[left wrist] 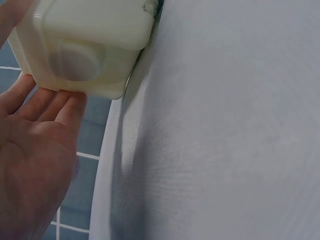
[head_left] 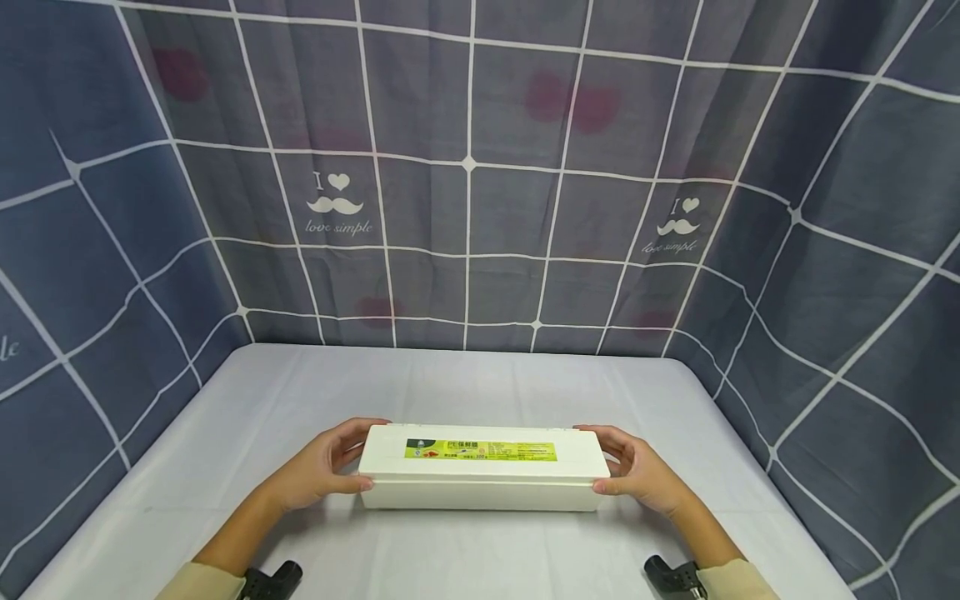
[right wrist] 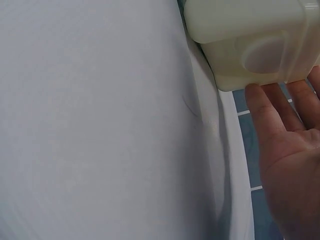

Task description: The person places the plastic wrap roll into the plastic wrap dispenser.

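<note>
A long cream-white cling film box (head_left: 483, 493) with a yellow-green printed label (head_left: 480, 450) lies crosswise in front of me, lid down. My left hand (head_left: 315, 468) grips its left end, thumb at the front edge and fingers round to the back. At the other end, my right hand (head_left: 647, 473) holds it the same way. In both wrist views the end walls of the box (left wrist: 115, 67) show a round mark, with fingertips touching near the edge. Whether the box rests on the table or is slightly raised, I cannot tell.
A white cloth covers the table (head_left: 465, 387). Dark blue-grey checked curtains (head_left: 420, 208) with white lines hang behind the table and along both sides. A black wrist mount (head_left: 273, 581) sits on each forearm, beside a beige sleeve (head_left: 198, 582).
</note>
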A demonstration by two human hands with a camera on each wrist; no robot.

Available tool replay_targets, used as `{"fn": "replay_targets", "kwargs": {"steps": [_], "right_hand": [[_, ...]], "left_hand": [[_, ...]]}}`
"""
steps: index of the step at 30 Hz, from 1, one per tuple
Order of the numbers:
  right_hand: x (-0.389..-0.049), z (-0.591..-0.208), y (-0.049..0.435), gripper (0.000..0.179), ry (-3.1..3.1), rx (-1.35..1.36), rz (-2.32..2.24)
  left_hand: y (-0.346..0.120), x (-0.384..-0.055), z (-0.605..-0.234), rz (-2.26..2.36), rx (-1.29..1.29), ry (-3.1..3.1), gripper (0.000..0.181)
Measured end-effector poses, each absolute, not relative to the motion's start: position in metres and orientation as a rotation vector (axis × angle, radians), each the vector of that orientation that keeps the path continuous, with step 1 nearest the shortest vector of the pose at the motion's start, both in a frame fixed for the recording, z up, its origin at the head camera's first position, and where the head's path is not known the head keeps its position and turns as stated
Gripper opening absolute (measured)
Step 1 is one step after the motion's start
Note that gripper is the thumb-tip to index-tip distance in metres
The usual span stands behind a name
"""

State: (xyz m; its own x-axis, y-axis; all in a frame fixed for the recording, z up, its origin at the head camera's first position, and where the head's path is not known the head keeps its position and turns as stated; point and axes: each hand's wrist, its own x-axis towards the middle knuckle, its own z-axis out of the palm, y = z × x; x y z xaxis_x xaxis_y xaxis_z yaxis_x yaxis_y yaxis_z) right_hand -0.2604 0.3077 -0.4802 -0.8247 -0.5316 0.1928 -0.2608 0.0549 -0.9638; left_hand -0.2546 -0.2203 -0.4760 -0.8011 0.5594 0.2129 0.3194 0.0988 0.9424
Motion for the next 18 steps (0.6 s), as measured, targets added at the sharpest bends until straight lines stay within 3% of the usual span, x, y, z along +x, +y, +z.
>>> {"fn": "replay_targets", "kwargs": {"steps": [18], "right_hand": [[-0.2579,-0.4815,0.3081,0.084,2.026,-0.861,-1.905]], "left_hand": [[-0.2215,-0.2541,-0.4748,1.802,0.893,2.124,0.08]]}}
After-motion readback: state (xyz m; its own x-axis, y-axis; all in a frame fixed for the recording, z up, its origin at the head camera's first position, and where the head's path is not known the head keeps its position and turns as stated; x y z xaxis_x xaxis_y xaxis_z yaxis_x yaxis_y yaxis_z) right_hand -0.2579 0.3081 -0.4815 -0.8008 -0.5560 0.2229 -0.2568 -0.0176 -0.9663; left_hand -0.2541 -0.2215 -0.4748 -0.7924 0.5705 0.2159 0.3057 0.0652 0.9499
